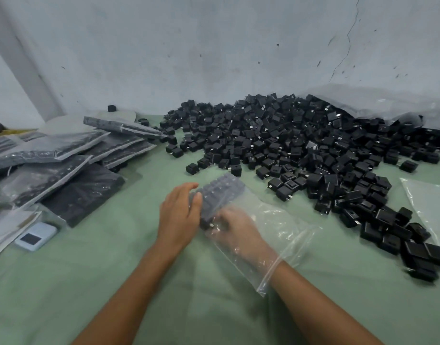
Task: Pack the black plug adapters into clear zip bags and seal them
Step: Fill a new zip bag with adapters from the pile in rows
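Observation:
A clear zip bag lies on the green cloth in front of me, its far end filled with rows of black plug adapters. My right hand is inside the bag up to the wrist, fingers against the adapters; whether it grips one is blurred by the plastic. My left hand rests on the outside of the bag's left edge, fingers straight, steadying the packed rows. A large heap of loose black adapters spreads across the cloth behind and to the right.
Filled, sealed bags are stacked at the left. A small pale blue device and papers lie at the near left. An empty clear bag lies at the right edge. A grey wall stands behind.

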`<action>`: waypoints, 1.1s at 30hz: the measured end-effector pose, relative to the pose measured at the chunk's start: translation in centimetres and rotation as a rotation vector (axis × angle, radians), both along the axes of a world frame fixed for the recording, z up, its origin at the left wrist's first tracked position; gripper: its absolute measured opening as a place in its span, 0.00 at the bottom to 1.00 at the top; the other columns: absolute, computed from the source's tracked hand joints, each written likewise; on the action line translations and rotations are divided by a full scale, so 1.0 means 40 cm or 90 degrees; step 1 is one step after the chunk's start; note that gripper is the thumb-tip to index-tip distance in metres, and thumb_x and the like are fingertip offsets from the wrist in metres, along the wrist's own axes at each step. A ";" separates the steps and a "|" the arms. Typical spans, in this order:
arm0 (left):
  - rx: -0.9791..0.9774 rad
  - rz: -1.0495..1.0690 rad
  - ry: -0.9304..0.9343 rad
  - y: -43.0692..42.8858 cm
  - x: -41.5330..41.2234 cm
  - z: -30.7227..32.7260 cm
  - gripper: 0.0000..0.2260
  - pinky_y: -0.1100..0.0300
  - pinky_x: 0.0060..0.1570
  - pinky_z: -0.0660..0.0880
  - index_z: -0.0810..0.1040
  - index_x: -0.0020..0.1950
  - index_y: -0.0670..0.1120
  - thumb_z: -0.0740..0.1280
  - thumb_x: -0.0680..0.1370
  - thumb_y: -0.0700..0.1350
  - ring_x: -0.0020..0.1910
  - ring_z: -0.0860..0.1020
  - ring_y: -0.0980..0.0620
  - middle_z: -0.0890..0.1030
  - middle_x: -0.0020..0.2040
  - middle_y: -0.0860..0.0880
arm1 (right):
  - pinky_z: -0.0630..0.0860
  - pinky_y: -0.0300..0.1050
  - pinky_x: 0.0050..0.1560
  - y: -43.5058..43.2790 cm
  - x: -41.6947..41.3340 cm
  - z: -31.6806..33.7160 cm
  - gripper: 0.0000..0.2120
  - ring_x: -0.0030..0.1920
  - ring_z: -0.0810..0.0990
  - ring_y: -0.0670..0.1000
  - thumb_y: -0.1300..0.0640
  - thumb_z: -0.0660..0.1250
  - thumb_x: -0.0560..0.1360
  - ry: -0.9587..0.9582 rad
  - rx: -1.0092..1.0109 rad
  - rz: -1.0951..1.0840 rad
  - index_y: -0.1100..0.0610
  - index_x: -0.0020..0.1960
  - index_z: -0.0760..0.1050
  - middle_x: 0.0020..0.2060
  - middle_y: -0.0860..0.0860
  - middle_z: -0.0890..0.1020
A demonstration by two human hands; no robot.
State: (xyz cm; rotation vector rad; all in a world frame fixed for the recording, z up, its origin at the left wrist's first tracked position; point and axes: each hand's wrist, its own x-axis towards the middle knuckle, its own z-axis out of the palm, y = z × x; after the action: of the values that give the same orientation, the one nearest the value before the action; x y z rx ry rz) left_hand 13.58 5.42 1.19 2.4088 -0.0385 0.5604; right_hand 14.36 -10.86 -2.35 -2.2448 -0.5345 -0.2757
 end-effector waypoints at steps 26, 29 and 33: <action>0.038 -0.054 0.097 0.118 0.078 -0.098 0.16 0.47 0.67 0.68 0.72 0.70 0.62 0.56 0.84 0.58 0.66 0.73 0.51 0.77 0.67 0.58 | 0.65 0.28 0.55 -0.013 -0.009 -0.010 0.17 0.56 0.69 0.33 0.39 0.57 0.81 0.023 -0.097 0.068 0.44 0.58 0.80 0.51 0.35 0.73; 0.037 -0.060 0.095 0.129 0.090 -0.113 0.17 0.47 0.67 0.68 0.72 0.71 0.63 0.55 0.84 0.59 0.66 0.73 0.50 0.77 0.67 0.59 | 0.69 0.32 0.58 -0.011 -0.009 -0.011 0.14 0.56 0.71 0.35 0.41 0.60 0.81 0.029 -0.093 0.062 0.45 0.60 0.80 0.55 0.39 0.75; 0.036 -0.073 0.093 0.131 0.107 -0.122 0.17 0.47 0.67 0.68 0.72 0.71 0.63 0.56 0.83 0.60 0.66 0.73 0.50 0.78 0.67 0.58 | 0.68 0.31 0.57 -0.007 -0.014 -0.003 0.13 0.56 0.72 0.41 0.45 0.61 0.82 0.000 -0.110 0.051 0.47 0.57 0.82 0.54 0.43 0.77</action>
State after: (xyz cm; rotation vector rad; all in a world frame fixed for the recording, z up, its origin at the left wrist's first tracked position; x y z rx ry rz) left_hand 17.88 10.66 -3.71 2.4777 -0.1301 0.3337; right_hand 13.81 -11.15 -2.47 -2.3835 -0.6686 -0.1938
